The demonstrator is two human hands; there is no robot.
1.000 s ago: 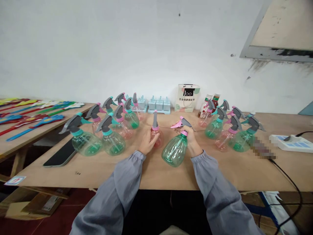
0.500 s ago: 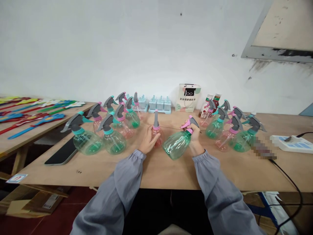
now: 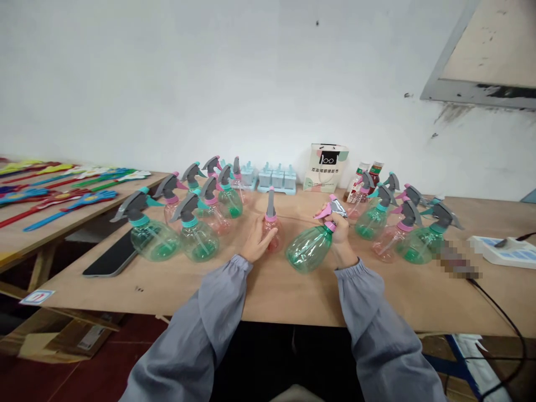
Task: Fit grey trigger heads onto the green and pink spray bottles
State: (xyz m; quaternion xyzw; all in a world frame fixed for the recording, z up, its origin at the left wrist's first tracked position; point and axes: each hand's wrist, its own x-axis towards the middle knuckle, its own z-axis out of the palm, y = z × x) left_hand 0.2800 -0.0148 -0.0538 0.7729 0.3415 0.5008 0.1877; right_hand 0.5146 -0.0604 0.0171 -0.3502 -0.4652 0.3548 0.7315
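Observation:
My left hand (image 3: 257, 239) is wrapped round the body of a pink spray bottle (image 3: 274, 237), which stands upright on the table with its grey trigger head on top. In my right hand (image 3: 341, 237) a green spray bottle (image 3: 309, 248) is gripped by its pink-collared neck, the fingers curled near the pink trigger. That bottle is tilted, its base pointing toward the lower left and its head to the upper right. Green and pink spray bottles stand in a left group (image 3: 199, 243) and a right group (image 3: 389, 240).
A phone (image 3: 111, 255) lies at the left. Along the wall are pale blue popsicle molds (image 3: 277, 181), a paper bag (image 3: 326, 167) and red-capped bottles (image 3: 374, 170). On the right sits a power strip (image 3: 505, 251) with a black cable (image 3: 498, 307). Colourful hand-shaped clappers (image 3: 75, 204) cover the neighbouring table.
The whole view has shifted slightly. The green bottle's head has turned a little in my right hand and now shows a shiny face. My left hand keeps its hold on the pink bottle.

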